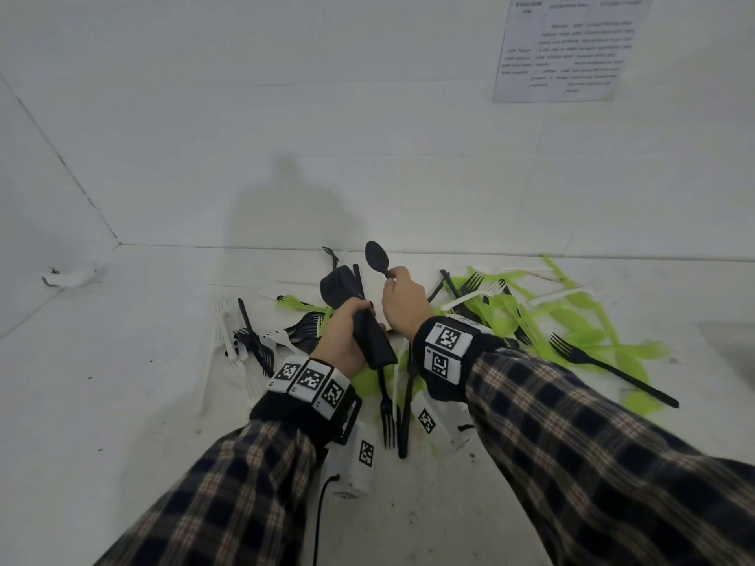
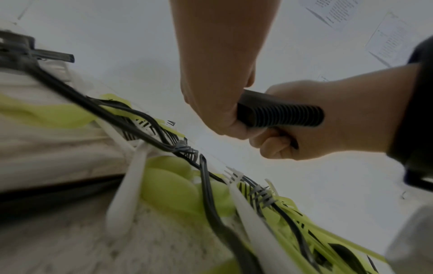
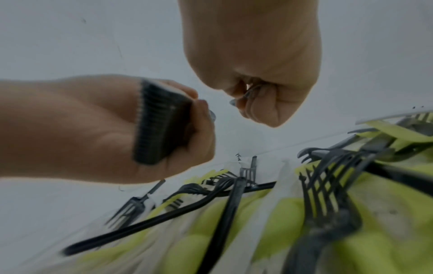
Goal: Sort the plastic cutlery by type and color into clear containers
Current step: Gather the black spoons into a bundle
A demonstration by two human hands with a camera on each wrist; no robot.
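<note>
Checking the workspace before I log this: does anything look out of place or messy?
Yes. Black, white and green cutlery lies tangled in one unsorted heap on the white surface, and no clear containers are in view. The left hand grips a stack of black spoons.

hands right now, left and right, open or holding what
Left hand: closed around a stack of black spoons, gripped by the handles.
Right hand: closed, pinching a single black spoon by its handle, bowl up.

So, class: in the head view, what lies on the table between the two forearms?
In the head view, a black fork and a black handle lie side by side there, on green cutlery and bare table.
</note>
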